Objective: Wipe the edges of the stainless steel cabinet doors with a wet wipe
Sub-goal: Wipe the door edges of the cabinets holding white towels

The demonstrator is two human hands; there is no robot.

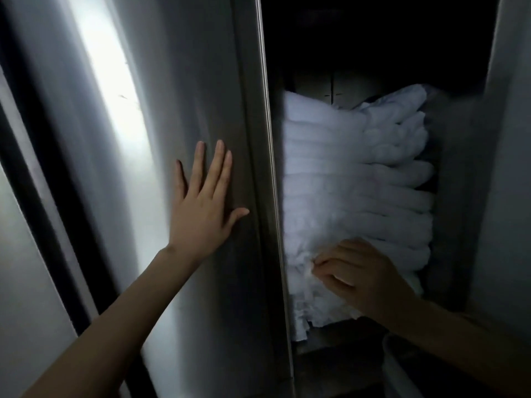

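My left hand [205,202] lies flat, fingers straight, on the front of the left stainless steel cabinet door [178,110], close to its right edge [265,168]. My right hand [359,271] is inside the open cabinet, fingers curled, pinching a small white wet wipe [309,272] right beside that door edge. The wipe blends with the white towels behind it, so its outline is hard to tell.
A tall stack of folded white towels [356,179] fills the cabinet shelf. The right door or frame [505,168] stands at the far right. A pale rounded container [399,366] shows below the shelf. A dark gap [43,168] runs down the left.
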